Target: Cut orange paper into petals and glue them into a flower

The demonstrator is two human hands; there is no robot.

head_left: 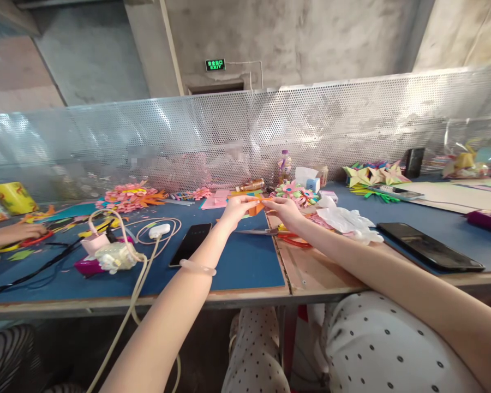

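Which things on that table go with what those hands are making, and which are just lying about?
Likely part of the job:
orange paper, held between left hand and right hand
scissors, lying nearby
pink paper sheets, perhaps spare material

Apparently just lying about:
left-side phone
right-side phone
purple-capped bottle
charging plug
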